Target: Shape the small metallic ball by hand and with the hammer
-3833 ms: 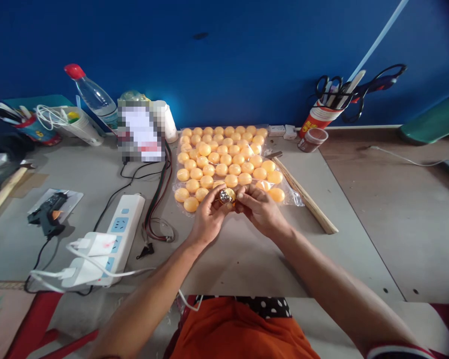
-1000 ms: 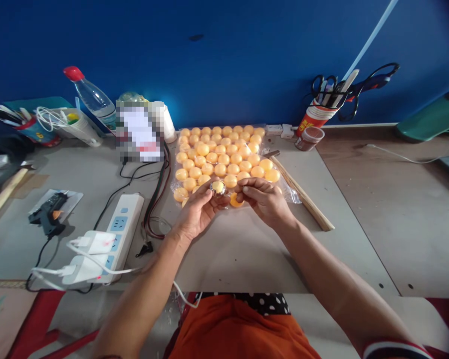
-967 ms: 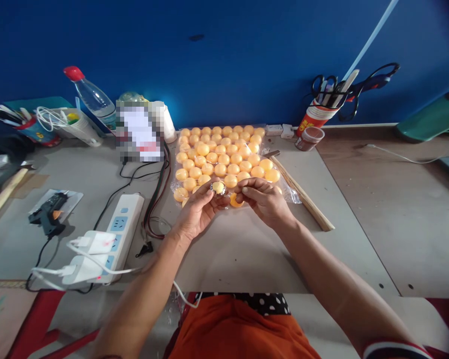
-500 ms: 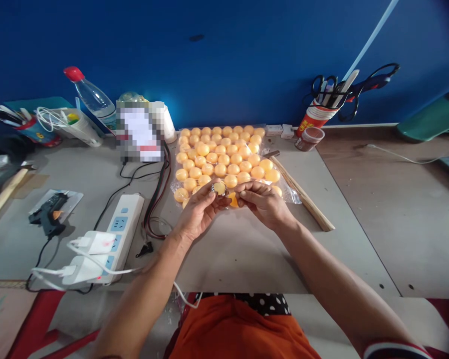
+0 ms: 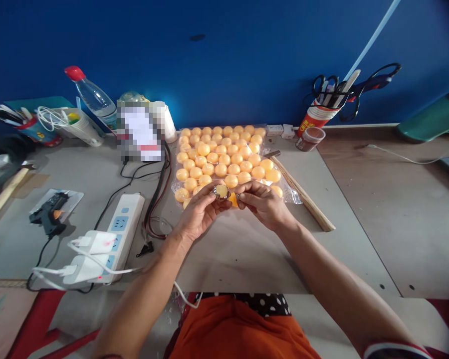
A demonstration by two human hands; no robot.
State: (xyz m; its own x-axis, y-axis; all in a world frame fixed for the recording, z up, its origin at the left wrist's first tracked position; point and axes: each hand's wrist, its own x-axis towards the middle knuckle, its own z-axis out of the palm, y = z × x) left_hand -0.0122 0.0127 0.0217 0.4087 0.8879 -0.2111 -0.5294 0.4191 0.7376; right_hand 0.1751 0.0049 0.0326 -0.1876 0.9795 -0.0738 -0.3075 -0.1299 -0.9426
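My left hand [image 5: 200,212] pinches a small round metal-rimmed piece with a yellow face [image 5: 221,191] at its fingertips. My right hand [image 5: 264,204] is closed close beside it, fingertips on an orange half-shell [image 5: 233,199] that shows between the two hands. Both hands hover over the near edge of a clear plastic sheet [image 5: 292,195] covered with several rows of orange dome shells [image 5: 224,158].
A wooden stick [image 5: 303,195] lies right of the sheet. A white power strip [image 5: 114,234] with chargers and cables sits to the left, near a black glue gun [image 5: 48,213]. At the back wall stand a bottle [image 5: 92,97], cups with pens [image 5: 35,127] and a red cup of scissors [image 5: 320,117].
The right hand has drawn in closer to the left, so less of the orange half-shell shows. The left hand keeps the round piece in the same place.
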